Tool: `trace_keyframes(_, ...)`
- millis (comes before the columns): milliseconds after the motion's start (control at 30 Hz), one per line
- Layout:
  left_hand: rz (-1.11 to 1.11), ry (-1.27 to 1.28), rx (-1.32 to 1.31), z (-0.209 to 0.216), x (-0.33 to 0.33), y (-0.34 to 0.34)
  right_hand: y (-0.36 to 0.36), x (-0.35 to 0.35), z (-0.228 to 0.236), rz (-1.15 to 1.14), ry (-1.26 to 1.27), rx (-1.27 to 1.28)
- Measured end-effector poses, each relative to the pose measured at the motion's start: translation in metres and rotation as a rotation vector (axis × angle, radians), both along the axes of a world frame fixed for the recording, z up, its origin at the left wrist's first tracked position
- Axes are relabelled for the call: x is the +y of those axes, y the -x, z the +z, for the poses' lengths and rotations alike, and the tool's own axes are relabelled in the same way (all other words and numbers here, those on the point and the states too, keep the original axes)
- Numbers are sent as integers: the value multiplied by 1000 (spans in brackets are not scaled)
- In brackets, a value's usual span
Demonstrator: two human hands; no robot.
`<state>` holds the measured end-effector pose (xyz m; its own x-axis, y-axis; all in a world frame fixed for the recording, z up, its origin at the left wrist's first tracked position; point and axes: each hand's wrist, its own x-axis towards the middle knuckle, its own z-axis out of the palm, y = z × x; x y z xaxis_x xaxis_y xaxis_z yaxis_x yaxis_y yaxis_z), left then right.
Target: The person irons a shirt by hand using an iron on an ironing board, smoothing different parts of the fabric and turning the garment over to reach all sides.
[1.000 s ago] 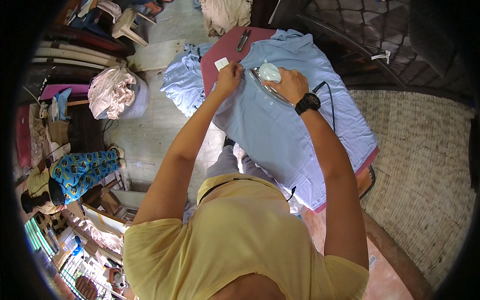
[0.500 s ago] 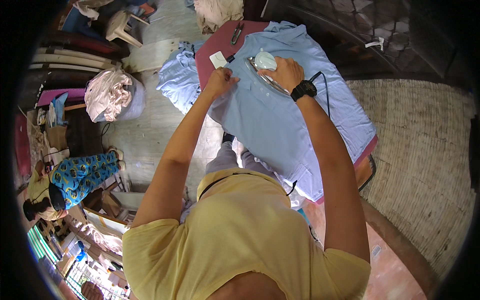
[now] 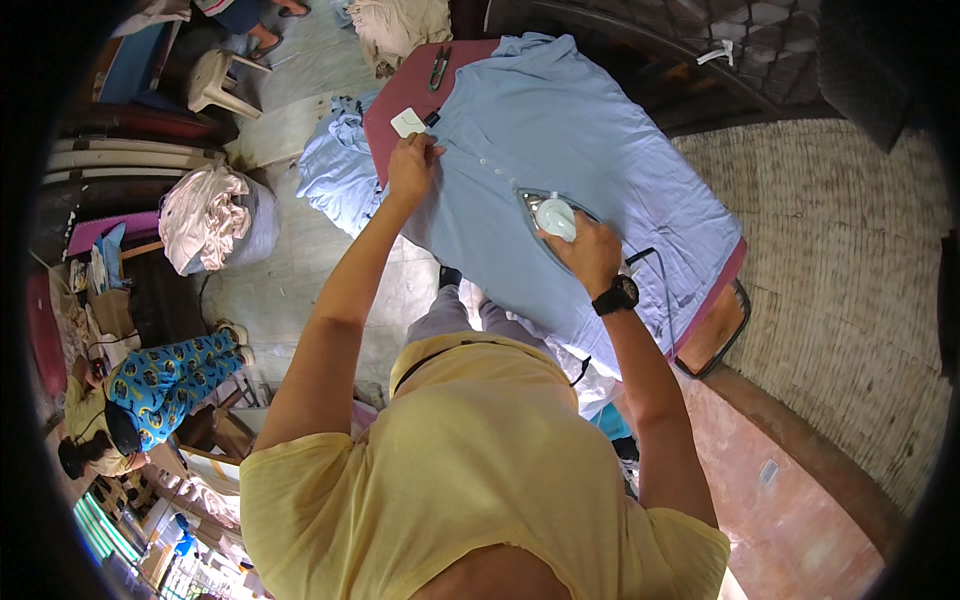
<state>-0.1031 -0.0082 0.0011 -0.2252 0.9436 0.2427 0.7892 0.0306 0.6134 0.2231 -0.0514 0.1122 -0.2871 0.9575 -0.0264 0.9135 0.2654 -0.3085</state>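
A person presses a light blue shirt (image 3: 600, 150) spread across a maroon ironing board (image 3: 385, 100). The right hand (image 3: 590, 250) grasps the iron (image 3: 550, 215) near the shirt's middle, fingers clenched round its handle; the left hand (image 3: 410, 165) pins the fabric flat at the board's left edge. Keeping the cloth taut and the iron gliding evenly should prevent creases.

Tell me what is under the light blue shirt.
The shirt lies on a dark red ironing board, seen bare at its left end and right edge. The rest of the board is covered.
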Motion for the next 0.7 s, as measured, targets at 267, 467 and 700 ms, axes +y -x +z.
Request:
trace_keyframes(267,-210,-173,117,13,-6,-12,-1,-4,-4,116,-12,20)
trace_keyframes(467,-669,-156,-91,24,-27,-67,3,-9,-3,80,-17,14)
trace_keyframes(700,-606,-116,54,-9,-36,-64,-2,-22,2,27,50,18)
